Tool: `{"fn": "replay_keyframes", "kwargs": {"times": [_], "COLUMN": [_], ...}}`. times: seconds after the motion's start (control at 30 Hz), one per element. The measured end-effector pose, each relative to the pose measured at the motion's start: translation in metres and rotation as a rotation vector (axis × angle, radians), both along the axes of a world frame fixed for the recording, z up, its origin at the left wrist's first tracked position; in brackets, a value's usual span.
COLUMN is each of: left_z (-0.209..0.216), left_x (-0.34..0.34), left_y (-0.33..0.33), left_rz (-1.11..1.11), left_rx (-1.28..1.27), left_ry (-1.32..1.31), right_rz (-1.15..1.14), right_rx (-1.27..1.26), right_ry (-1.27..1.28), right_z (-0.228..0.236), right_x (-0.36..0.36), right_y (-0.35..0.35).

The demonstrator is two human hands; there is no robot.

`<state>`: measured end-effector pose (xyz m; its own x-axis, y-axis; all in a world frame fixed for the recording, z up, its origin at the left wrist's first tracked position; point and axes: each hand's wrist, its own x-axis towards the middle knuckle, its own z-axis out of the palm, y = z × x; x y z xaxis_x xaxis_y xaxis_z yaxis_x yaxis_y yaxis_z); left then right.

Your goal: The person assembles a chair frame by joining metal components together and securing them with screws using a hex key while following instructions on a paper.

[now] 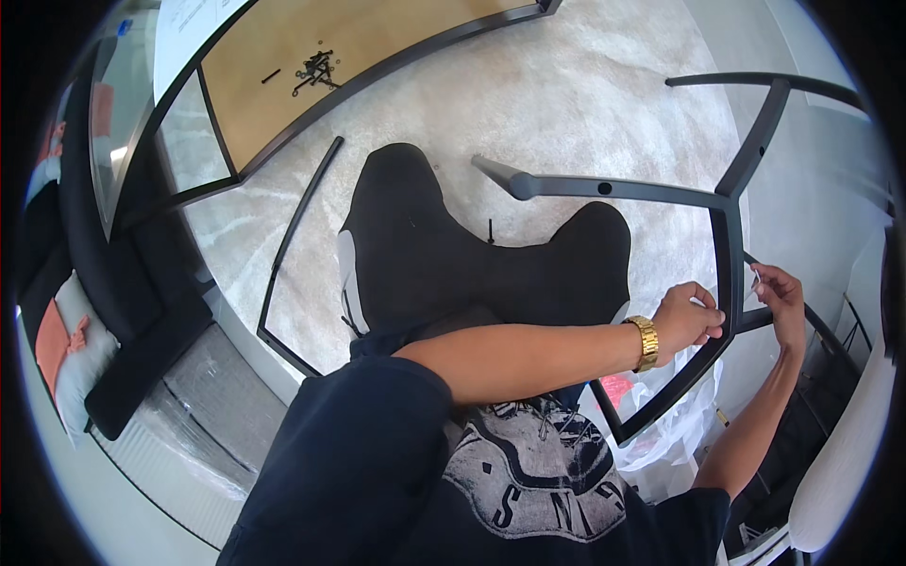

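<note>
A dark grey, branching metal frame (pixel 729 255) stands at the right, with bars running left, up and down. My left hand (pixel 694 321), a gold watch at its wrist, is closed with curled fingers against the left side of the upright bar. Whatever is between those fingers is hidden. On the bar's other side, my right hand (pixel 785 300) pinches a small, thin, pale piece (pixel 756 281) between thumb and fingers. That piece is too small to name. It is close to the frame, beside a short crossbar (pixel 755 319).
A low table with a wooden shelf (pixel 274 104) stands far left, bearing a pile of dark bolts (pixel 317 72). Another thin black frame (pixel 293 226) lies on the pale rug (pixel 547 85). A bolt (pixel 491 232) is beyond my black-clothed legs (pixel 472 283). Clear plastic (pixel 679 429) lies below the frame.
</note>
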<state>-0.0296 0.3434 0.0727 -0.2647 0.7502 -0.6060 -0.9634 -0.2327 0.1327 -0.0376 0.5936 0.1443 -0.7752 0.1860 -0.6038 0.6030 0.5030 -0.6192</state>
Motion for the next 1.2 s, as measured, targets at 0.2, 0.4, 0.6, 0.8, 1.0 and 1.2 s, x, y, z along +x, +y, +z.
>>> {"fn": "replay_keyframes", "kwargs": {"times": [0.2,0.4,0.6,0.8,1.0,1.2], "left_z": [-0.002,-0.032,-0.189,-0.336,-0.35,-0.425], "left_x": [-0.017,-0.096,-0.113,-0.039,-0.05,-0.043], "left_y": [-0.048,-0.242,-0.48,-0.531,-0.527,-0.554], "left_rz": [-0.293,-0.339,0.049,-0.507,-0.781,-0.799], "left_rx": [0.069,-0.49,-1.392,-1.914,-1.938,-2.6], "left_ry": [0.283,1.371,1.133,0.956,1.096,1.281], "right_rz": [-0.016,-0.146,-0.17,-0.135,-0.189,-0.211], "right_rx": [0.125,0.301,0.536,0.55,0.573,0.482], "right_ry": [0.064,0.261,0.405,0.431,0.474,0.563], "right_z": [0.009,-0.015,-0.031,-0.044,-0.037,-0.056], "right_x": [0.015,0.039,0.034,0.027,0.037,0.029], "right_y": [-0.029,-0.059,-0.072,-0.06,-0.052,-0.06]}}
